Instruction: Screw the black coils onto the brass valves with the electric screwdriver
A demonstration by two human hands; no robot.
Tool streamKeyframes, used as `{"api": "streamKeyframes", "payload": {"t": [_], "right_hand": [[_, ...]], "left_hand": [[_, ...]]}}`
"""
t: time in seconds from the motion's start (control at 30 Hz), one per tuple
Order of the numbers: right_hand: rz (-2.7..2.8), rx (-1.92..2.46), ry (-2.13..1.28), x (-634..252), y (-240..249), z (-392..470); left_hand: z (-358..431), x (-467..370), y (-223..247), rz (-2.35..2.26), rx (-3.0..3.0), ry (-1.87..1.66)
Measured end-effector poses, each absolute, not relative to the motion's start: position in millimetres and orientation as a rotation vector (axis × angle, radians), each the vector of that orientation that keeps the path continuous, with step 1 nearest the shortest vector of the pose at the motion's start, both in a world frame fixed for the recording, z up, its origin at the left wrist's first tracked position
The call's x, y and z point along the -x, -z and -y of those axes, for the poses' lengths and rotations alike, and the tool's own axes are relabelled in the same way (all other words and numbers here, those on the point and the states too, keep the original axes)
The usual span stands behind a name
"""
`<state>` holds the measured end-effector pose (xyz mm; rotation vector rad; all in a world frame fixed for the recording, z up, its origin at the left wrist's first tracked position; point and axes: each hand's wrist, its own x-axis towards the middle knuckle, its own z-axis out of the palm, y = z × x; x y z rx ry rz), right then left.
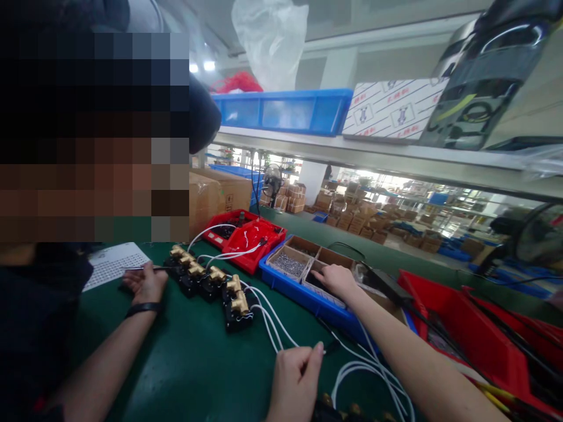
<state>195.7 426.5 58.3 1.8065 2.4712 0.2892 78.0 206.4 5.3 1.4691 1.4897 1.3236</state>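
Observation:
My left hand (295,378) is closed in a loose fist above the green table, thumb on top; whatever it holds, if anything, is hidden. Just below it, black parts with brass fittings (354,410) show at the bottom edge. My right hand (336,282) reaches into a compartment of the blue tray (281,282), fingers stretched forward and their tips partly hidden. Small metal pieces (288,264) fill the compartment to its left. White cables (373,366) lie coiled beneath my right forearm. Black units with brass fittings (237,302) stand in a row left of the tray.
At left, a co-worker's hand (147,285) with a black wristband holds a thin tool near a printed sheet (116,264). Red bins (479,334) stand at right, another red tray (246,240) behind the units. Overhead, a shelf carries a blue bin (281,111) and a white box (396,111).

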Motion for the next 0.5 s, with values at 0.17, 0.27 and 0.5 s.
{"api": "streamKeyframes", "payload": {"t": [0.17,0.27,0.5], "right_hand": [[-2.46,-1.876,-0.31,-192.1,-67.7,-415.9],[-2.491,-1.905,-0.32,-189.2,-79.8,-409.0],[-2.68,-1.956,-0.419,-206.3,-147.6,-344.0]], "left_hand": [[-207.6,-75.4,-5.1,-1.496,-1.484,-1.327],[-206.9,-73.5,-7.1,-1.493,-1.482,-1.334],[-204.9,-70.5,-18.0,-1.456,-1.477,-1.42]]}}
